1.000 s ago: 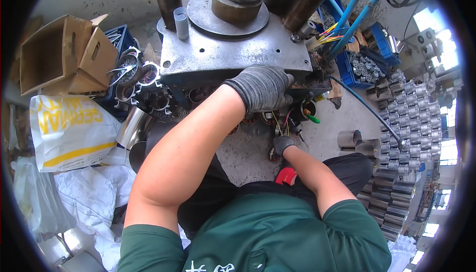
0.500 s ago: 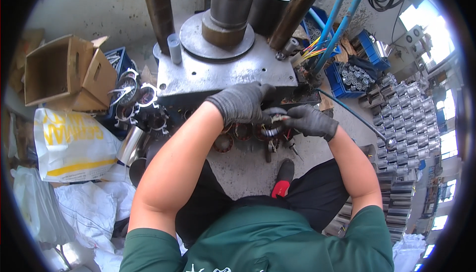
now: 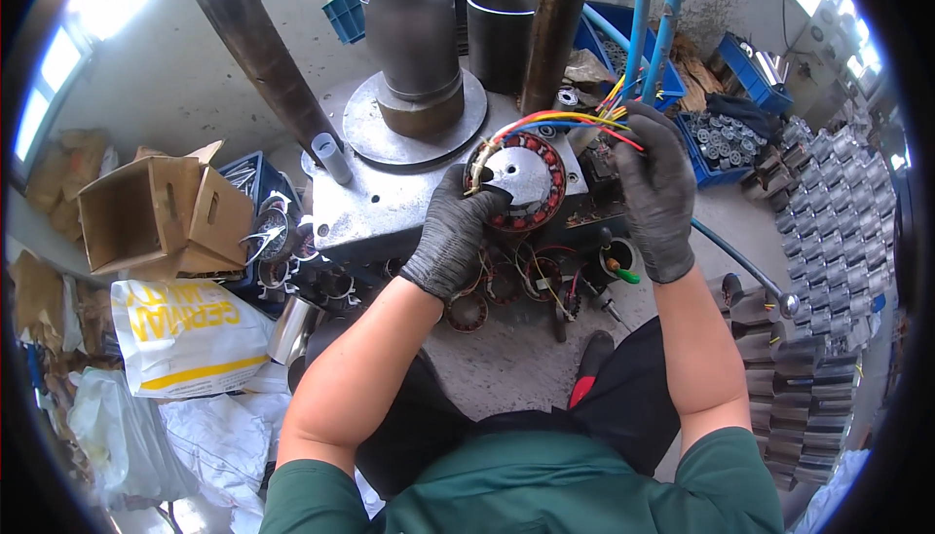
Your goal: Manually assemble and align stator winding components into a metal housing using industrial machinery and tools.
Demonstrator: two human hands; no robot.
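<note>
Gripped in my gloved left hand [image 3: 452,234] is a motor stator [image 3: 556,193], a ring with red windings around its inside. It is held up over the front of the grey metal plate [image 3: 365,220]; whether it touches the plate I cannot tell. Red, yellow, blue and white lead wires [image 3: 560,117] arc from its upper left side to the right. My gloved right hand [image 3: 660,188] has its fingers closed around their far ends. Behind the stator, a dark steel cylinder [image 3: 414,42] stands on a round flange [image 3: 360,130] on the plate.
Slanting posts [image 3: 258,42] and blue hoses [image 3: 664,27] rise around the plate. More stators [image 3: 467,310] lie below its front edge. At left are a cardboard box [image 3: 125,224] and a white bag [image 3: 190,339]; at right, a blue bin of metal parts [image 3: 716,149] and stacked metal housings [image 3: 838,232].
Both hands have moved up and apart. The stator now shows above the plate's front, with its wires stretched to my right hand. The view has shifted slightly.
</note>
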